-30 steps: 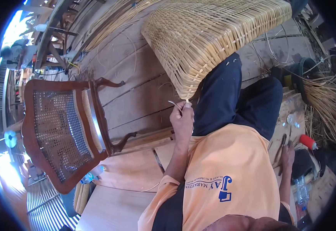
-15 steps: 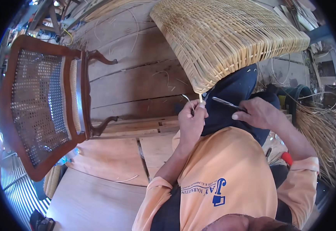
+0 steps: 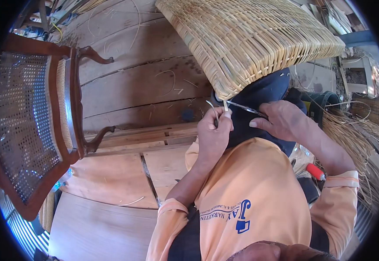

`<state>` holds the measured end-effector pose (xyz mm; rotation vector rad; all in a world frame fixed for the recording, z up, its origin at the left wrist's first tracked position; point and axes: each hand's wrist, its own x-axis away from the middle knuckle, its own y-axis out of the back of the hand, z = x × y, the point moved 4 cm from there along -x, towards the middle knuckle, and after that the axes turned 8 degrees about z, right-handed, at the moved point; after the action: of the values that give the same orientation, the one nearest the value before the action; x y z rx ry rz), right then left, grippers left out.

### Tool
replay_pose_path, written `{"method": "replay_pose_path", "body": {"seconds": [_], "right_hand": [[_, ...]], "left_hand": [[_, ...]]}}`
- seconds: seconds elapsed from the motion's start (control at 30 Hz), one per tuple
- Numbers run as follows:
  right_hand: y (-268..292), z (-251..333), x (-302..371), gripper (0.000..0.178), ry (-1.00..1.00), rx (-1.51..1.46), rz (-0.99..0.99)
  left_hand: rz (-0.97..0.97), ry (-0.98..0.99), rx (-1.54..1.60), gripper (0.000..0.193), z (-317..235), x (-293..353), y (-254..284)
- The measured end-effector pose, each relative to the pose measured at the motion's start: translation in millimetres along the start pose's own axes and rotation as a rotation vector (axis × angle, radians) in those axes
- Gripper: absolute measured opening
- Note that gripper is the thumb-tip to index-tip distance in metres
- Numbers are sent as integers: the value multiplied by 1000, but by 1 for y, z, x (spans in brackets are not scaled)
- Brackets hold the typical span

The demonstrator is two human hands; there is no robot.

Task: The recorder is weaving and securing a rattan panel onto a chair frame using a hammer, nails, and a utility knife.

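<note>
A woven rattan panel [image 3: 259,41] with a thick rounded edge rests over my dark-trousered knees. At its near corner, my left hand [image 3: 214,130] is closed, pinching a short pale rattan strip [image 3: 225,106] that sticks out of the weave. A thin curved metal piece [image 3: 211,105] also pokes up from that hand; its kind is unclear. My right hand [image 3: 285,119] is closed around a slim pointed metal tool [image 3: 245,107], partly hidden by the fingers. The tool's tip lies at the strip, just below the panel corner.
A brown wooden chair [image 3: 74,100] with a cane seat and back lies on its side at the left. Loose rattan strands [image 3: 350,135] pile up at the right, near a red-handled object [image 3: 315,171]. Wooden boards [image 3: 111,180] lie beside me; scraps dot the plank floor [image 3: 146,82].
My right hand has moved left, bringing the metal tool's tip to the rattan strip. The left hand keeps its pinch. The whole view has shifted slightly.
</note>
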<state>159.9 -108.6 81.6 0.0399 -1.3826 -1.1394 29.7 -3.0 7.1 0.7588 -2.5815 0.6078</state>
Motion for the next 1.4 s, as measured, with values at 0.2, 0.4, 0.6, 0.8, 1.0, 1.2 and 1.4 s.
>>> {"method": "replay_pose_path", "body": {"seconds": [0.2,0.4,0.6,0.8,1.0,1.2,1.4], "right_hand": [[-2,-2,-7,55,-31,-12,-29],[-5,-3,-7,53,-46,-29,-75],[-6,-5,-6,50,-69,-24,-102],[3,-11,-3,45,47,-112,-338],[-49,-78,55,37,-158,-713,-501],[-208,-184,112,43,-600,-1139,-1036],[-417,-186,132,53,-1168,-1303,-765]], "left_hand": [[-2,-43,-52,12,-1,0,0],[-16,-173,-180,10,-3,-1,-1],[-8,20,-103,12,-12,3,1],[277,-93,-256,10,-17,31,-28],[-1,-447,-883,15,12,9,36],[98,-376,-636,65,-13,-35,39],[55,-641,-839,66,-18,-63,42]]}}
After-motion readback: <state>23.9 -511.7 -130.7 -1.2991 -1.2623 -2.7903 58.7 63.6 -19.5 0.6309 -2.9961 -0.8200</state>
